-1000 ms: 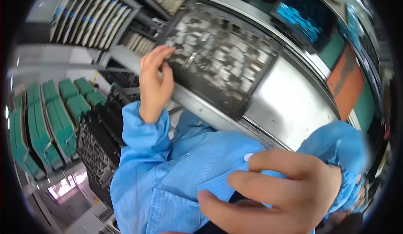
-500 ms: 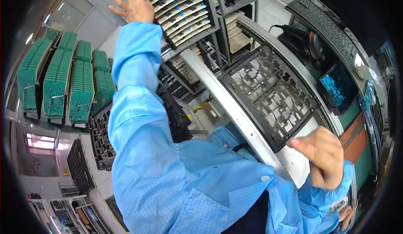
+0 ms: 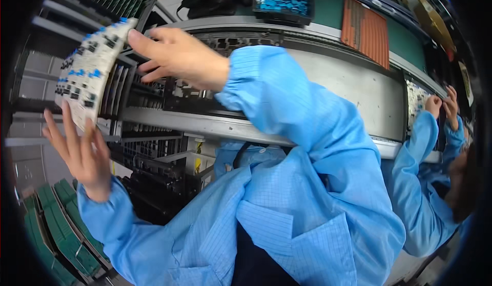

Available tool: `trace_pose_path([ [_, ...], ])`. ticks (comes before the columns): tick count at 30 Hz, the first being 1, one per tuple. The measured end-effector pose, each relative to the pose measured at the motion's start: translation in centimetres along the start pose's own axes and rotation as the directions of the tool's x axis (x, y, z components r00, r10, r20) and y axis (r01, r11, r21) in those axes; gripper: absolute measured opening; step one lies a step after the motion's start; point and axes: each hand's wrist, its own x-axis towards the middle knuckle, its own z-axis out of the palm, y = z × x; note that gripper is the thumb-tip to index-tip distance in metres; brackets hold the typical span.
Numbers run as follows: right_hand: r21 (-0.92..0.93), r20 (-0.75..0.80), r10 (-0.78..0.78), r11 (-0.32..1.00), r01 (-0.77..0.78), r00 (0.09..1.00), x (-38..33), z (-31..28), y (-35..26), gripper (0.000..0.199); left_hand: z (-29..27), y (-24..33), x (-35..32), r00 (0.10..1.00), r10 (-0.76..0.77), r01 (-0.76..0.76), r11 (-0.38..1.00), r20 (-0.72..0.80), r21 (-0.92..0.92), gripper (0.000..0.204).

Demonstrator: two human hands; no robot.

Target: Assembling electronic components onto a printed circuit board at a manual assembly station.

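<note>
A cream circuit board (image 3: pixel 84 75) with blue and black components is tilted at the left, in front of a rack. My left hand (image 3: pixel 84 155) is below it with the fingers spread, the fingertips at the board's lower edge. From the right, my right hand (image 3: pixel 179 55) reaches across with its thumb side against the board's upper right corner; its other fingers are apart beside the edge. The board is held between my two hands. More board edges (image 3: pixel 120 83) show in the rack behind it.
A metal conveyor rail (image 3: pixel 205 129) runs across in front of me, with a dark fixture (image 3: pixel 192 92) behind my right forearm. Green boards (image 3: pixel 66 229) stand at lower left. A black bin (image 3: pixel 283 4) holds blue pieces. A co-worker's hands (image 3: pixel 442 106) work on another board at right.
My view has turned to the right. My right hand has crossed leftward to the circuit board, leaving the place above the conveyor. My left hand is now below the board, which is tilted at the rack.
</note>
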Motion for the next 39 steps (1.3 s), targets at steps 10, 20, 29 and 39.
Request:
trace_pose_path([
  [10,0.184,-0.223,0.075,0.982,-0.034,0.972,-7.6,-11.1,-2.3,0.042,1.8,9.1,1.7,0.998,-0.018,0.046,0.846,0.058,-0.531,0.084],
  [20,0.247,-0.289,0.103,0.969,-0.030,0.952,-13.8,-25.7,-2.3,0.045,24.7,8.1,-5.3,0.163,0.017,0.860,-0.492,0.986,-0.134,0.110],
  [29,0.238,-0.282,0.262,0.951,-0.197,0.923,-12.0,-29.0,0.7,0.044,25.9,9.7,-1.4,0.407,-0.066,0.846,-0.351,0.911,-0.402,0.093],
  [39,0.092,-0.382,0.374,0.925,-0.368,0.845,-10.7,-26.1,-1.1,0.046,30.9,10.6,6.6,0.777,0.044,0.609,-0.307,0.628,-0.732,0.033],
])
